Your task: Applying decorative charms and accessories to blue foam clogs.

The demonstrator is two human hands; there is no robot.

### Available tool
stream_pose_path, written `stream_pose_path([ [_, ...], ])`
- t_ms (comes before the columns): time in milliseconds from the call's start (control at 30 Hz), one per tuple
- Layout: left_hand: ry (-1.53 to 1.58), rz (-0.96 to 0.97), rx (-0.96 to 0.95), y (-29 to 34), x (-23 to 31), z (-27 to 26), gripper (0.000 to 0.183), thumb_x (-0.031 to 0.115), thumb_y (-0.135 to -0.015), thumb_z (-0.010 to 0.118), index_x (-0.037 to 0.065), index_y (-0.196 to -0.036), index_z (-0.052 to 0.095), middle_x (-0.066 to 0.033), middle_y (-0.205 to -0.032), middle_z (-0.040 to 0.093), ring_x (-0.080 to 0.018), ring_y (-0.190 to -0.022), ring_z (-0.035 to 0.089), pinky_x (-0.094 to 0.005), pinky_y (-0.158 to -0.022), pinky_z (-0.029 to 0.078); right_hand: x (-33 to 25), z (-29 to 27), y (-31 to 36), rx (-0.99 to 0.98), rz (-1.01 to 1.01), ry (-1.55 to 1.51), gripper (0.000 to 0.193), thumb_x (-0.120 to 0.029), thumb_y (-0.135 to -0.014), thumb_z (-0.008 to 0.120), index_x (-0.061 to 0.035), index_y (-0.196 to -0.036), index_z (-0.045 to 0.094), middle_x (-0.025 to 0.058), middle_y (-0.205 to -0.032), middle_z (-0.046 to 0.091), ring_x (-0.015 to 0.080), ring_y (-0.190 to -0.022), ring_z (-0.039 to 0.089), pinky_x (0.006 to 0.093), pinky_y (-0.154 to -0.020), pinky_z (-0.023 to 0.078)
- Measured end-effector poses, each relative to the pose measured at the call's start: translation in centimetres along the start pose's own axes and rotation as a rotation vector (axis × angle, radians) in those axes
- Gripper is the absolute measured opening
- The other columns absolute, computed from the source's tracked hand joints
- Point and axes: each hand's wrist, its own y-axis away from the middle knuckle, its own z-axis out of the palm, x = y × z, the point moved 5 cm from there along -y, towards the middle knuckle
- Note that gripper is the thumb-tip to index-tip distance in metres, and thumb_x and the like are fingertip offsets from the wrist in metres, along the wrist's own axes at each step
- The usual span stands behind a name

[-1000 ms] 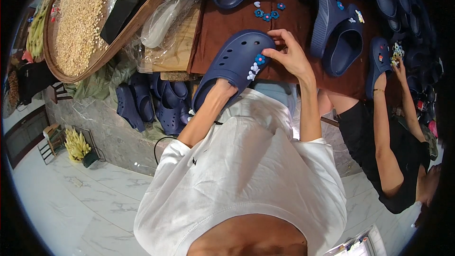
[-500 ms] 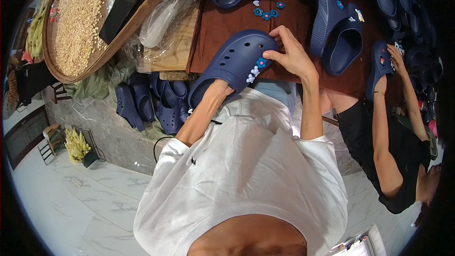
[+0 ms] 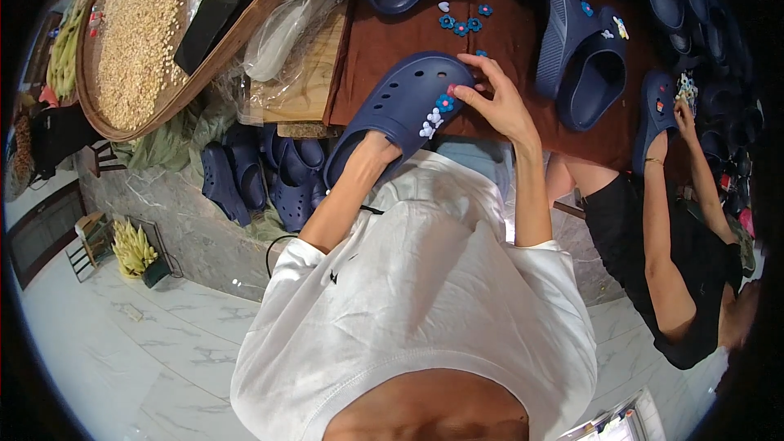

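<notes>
A navy blue clog with round holes is held in front of me, its toe pointing up and right. My left hand reaches into its opening; the fingers are hidden inside, and the clog rests on that hand. White bear-like charms, a blue flower charm and a small pink charm sit in a row along its right side. My right hand is curled at the toe, the thumb tip against the pink charm and the fingertips by the far rim.
On the brown cloth lie loose flower charms and a pale heart charm. More navy clogs stand at right. Left is a woven tray of grains with a dark phone. A co-worker's hand works at another clog.
My right thumb has shifted slightly, and the pink charm now shows beside it. The clog has turned a little. At right, the co-worker's hand has moved slightly down.
</notes>
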Motion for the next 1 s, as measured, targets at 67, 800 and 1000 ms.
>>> stream_pose_path([
  [67,0.029,-0.026,-0.077,-0.5,-0.1,-0.9,0.037,0.023,-0.101,0.042,0.001,-0.128,0.053,-0.0152,-0.128,0.06,-0.0269,-0.111,0.062,-0.0402,-0.097,0.052,-0.3,-0.2,-0.1,-0.025,-0.011,0.002,0.056,-0.03,-0.08,0.077,-0.0079,-0.127,0.056,0.0102,-0.118,0.057,0.024,-0.112,0.056,0.0363,-0.092,0.046],
  [800,-0.123,0.013,0.085,2.1,0.5,0.5,0.036,0.023,-0.102,0.043,0.001,-0.129,0.053,-0.0146,-0.128,0.06,-0.0244,-0.109,0.063,-0.0366,-0.093,0.054,2.8,-2.1,-2.4,0.423,-0.118,0.499,0.019,-0.019,-0.089,0.065,-0.0075,-0.103,0.063,0.0139,-0.094,0.059,0.0298,-0.081,0.064,0.0397,-0.073,0.049],
  [1000,-0.15,0.026,0.146,2.3,0.6,0.7,0.035,0.023,-0.102,0.043,0.002,-0.129,0.053,-0.0144,-0.128,0.06,-0.0237,-0.108,0.063,-0.0357,-0.092,0.055,2.5,-2.1,-2.3,0.354,-0.121,0.431,0.015,-0.017,-0.086,0.067,-0.0061,-0.097,0.066,0.0115,-0.087,0.061,0.0241,-0.077,0.063,0.0359,-0.07,0.049],
])
